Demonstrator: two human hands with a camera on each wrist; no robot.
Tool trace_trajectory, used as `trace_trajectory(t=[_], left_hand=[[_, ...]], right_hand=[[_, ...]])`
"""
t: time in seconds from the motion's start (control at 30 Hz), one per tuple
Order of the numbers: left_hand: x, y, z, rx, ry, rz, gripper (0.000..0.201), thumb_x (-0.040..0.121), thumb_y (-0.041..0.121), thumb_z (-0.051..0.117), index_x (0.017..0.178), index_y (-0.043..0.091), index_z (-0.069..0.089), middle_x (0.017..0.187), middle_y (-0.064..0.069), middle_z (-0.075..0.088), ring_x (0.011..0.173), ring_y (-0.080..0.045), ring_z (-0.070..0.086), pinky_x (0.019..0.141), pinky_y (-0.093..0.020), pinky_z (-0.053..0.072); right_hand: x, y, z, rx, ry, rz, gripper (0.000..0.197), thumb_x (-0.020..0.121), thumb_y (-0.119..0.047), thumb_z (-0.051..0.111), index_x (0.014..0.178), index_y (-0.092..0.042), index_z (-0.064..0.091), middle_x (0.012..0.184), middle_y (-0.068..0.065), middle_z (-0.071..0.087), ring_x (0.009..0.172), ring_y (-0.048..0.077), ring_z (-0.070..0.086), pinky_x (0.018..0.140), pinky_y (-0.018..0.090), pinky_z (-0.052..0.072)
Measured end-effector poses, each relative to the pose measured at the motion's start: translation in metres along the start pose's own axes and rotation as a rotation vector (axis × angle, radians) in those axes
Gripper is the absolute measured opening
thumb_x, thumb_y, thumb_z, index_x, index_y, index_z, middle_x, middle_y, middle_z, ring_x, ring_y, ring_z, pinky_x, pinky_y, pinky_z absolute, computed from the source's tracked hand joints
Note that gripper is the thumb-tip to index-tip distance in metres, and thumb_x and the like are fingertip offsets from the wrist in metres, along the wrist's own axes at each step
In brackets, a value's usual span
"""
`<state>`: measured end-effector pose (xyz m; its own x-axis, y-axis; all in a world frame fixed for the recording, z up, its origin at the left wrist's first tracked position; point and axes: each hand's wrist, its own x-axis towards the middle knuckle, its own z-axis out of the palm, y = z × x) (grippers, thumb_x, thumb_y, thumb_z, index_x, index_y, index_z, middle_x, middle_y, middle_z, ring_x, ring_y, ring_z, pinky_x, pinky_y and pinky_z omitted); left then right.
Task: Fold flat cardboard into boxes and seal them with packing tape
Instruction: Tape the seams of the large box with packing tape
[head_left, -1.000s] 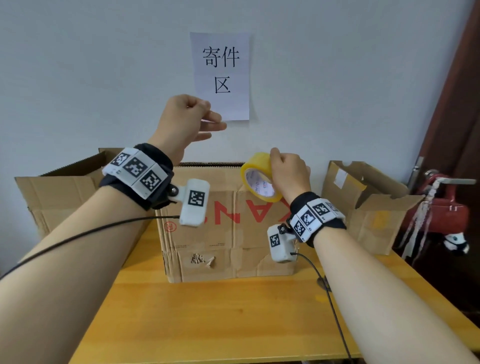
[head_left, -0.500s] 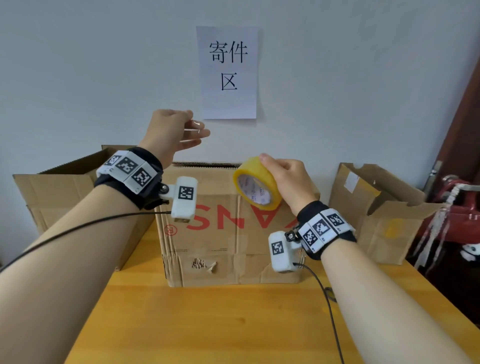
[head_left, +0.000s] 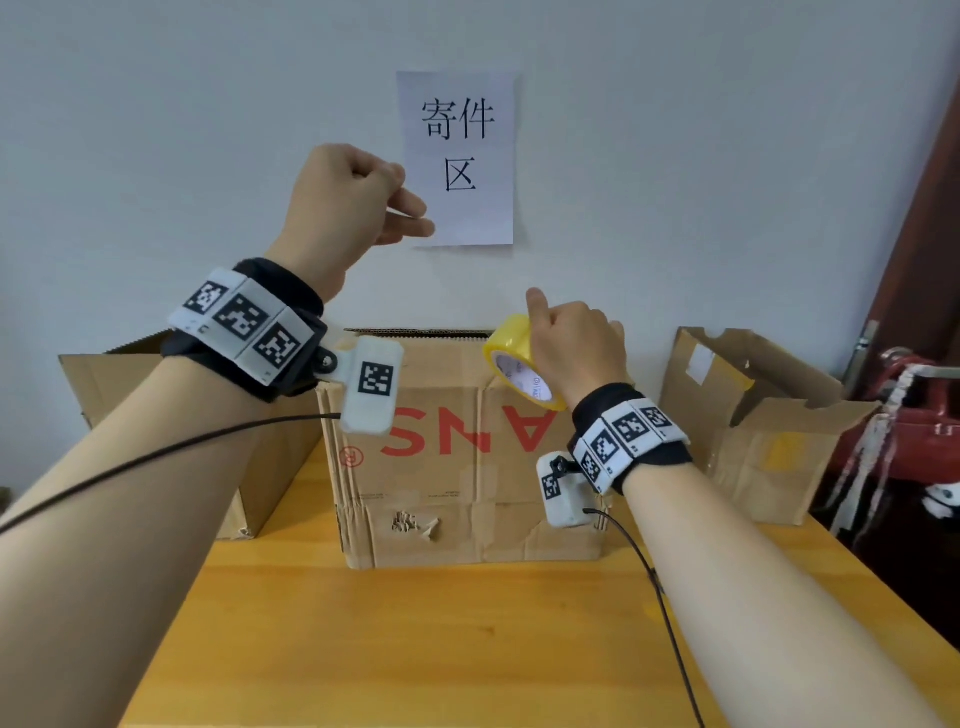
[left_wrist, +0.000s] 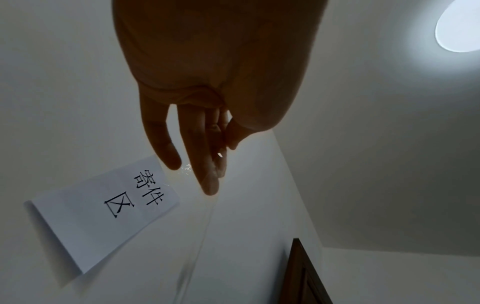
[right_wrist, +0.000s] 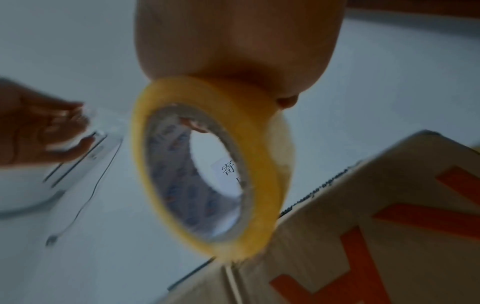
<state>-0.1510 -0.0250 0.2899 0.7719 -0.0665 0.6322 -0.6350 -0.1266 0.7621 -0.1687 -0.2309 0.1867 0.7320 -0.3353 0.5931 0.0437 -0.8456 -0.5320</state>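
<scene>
A brown cardboard box (head_left: 457, 467) with red letters stands on the wooden table (head_left: 415, 634). My right hand (head_left: 569, 348) grips a yellow roll of packing tape (head_left: 511, 358) just above the box's top right edge; the roll (right_wrist: 207, 174) fills the right wrist view, close over the box (right_wrist: 376, 226). My left hand (head_left: 402, 213) is raised high at the left of the roll and pinches the free end of the clear tape. From the left hand (left_wrist: 210, 164) a thin clear tape strip (left_wrist: 205, 232) runs down toward the roll.
An open cardboard box (head_left: 104, 384) stands at the back left and another box (head_left: 753, 415) at the back right. A paper sign (head_left: 457, 156) hangs on the wall behind. A red object (head_left: 924, 431) sits past the table's right edge. Wrist cables trail over the table.
My left hand has risen higher above the box with the tape end in its fingers. My right hand holds the roll in nearly the same spot by the box's top edge.
</scene>
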Motion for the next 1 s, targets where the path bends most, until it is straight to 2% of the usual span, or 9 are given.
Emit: trace_trajectory(t=[0.2,0.27,0.37,0.5,0.57,0.63,0.73,0.9,1.0], left_hand=[[-0.002,0.01,-0.013,-0.108,0.015,-0.111,0.016,0.104,0.013,0.048,0.093,0.008,0.058,0.078,-0.003,0.07,0.077,-0.021,0.077,0.068,-0.028,0.059],[-0.002,0.009,-0.018,-0.154,0.008,-0.196,0.017,0.104,0.013,0.049,0.091,0.007,0.059,0.075,-0.002,0.069,0.079,-0.021,0.077,0.071,-0.03,0.059],[-0.001,0.008,-0.026,-0.201,0.03,-0.282,0.015,0.103,0.011,0.05,0.09,0.008,0.056,0.078,-0.006,0.07,0.08,-0.022,0.077,0.074,-0.034,0.061],[-0.003,0.004,-0.038,-0.206,0.061,-0.323,0.011,0.103,0.01,0.05,0.093,0.007,0.054,0.076,-0.006,0.069,0.074,-0.021,0.076,0.076,-0.036,0.062],[-0.005,0.002,-0.045,-0.205,0.077,-0.331,0.01,0.103,0.01,0.051,0.094,0.007,0.054,0.075,-0.006,0.07,0.075,-0.021,0.076,0.076,-0.036,0.062],[-0.004,-0.001,-0.053,-0.202,0.097,-0.334,0.009,0.103,0.011,0.051,0.095,0.008,0.054,0.076,-0.006,0.07,0.075,-0.021,0.076,0.076,-0.036,0.063],[-0.001,-0.011,-0.065,-0.19,0.122,-0.331,0.01,0.104,0.012,0.05,0.097,0.008,0.055,0.08,-0.006,0.07,0.079,-0.021,0.077,0.077,-0.036,0.062],[0.018,-0.048,-0.068,-0.251,0.163,-0.38,0.022,0.105,0.012,0.047,0.089,0.004,0.058,0.084,-0.009,0.074,0.08,-0.02,0.075,0.084,-0.037,0.061],[0.036,-0.077,-0.059,-0.34,0.165,-0.427,0.025,0.106,0.009,0.045,0.084,0.002,0.056,0.091,-0.013,0.071,0.084,-0.023,0.075,0.088,-0.037,0.06]], right_hand=[[-0.024,0.003,-0.024,0.484,-0.168,0.105,0.063,0.094,-0.066,0.049,0.057,-0.023,0.023,0.05,-0.007,0.022,0.047,0.016,0.023,0.056,0.033,0.024],[-0.035,0.002,-0.03,0.537,-0.232,0.099,0.062,0.09,-0.071,0.05,0.057,-0.024,0.026,0.051,-0.006,0.025,0.046,0.014,0.026,0.054,0.031,0.027],[-0.048,0.006,-0.035,0.571,-0.293,0.019,0.062,0.088,-0.064,0.061,0.053,-0.019,0.037,0.044,-0.01,0.035,0.04,0.008,0.034,0.045,0.015,0.032],[-0.053,0.011,-0.035,0.655,-0.382,-0.072,0.081,0.053,-0.081,0.074,0.064,-0.001,0.061,0.055,-0.003,0.051,0.051,0.012,0.048,0.049,0.011,0.038],[-0.053,0.007,-0.041,0.64,-0.475,-0.12,0.07,0.053,-0.074,0.08,0.07,-0.007,0.066,0.059,-0.005,0.056,0.054,0.01,0.052,0.052,0.012,0.041],[-0.053,0.0,-0.043,0.548,-0.563,-0.168,0.04,0.069,-0.045,0.087,0.083,-0.012,0.069,0.068,-0.005,0.065,0.06,0.007,0.06,0.057,0.021,0.05],[-0.045,-0.009,-0.037,0.296,-0.462,-0.198,0.025,0.078,-0.025,0.08,0.094,-0.014,0.065,0.08,0.002,0.065,0.073,0.018,0.061,0.065,0.032,0.048],[-0.008,-0.02,-0.02,-0.027,-0.177,-0.069,0.025,0.087,-0.02,0.061,0.106,-0.025,0.046,0.083,-0.01,0.038,0.095,0.024,0.034,0.092,0.044,0.036],[0.032,-0.015,0.007,-0.202,-0.071,-0.098,0.029,0.084,-0.014,0.055,0.112,-0.021,0.05,0.108,0.004,0.059,0.11,0.032,0.043,0.083,0.043,0.033]])
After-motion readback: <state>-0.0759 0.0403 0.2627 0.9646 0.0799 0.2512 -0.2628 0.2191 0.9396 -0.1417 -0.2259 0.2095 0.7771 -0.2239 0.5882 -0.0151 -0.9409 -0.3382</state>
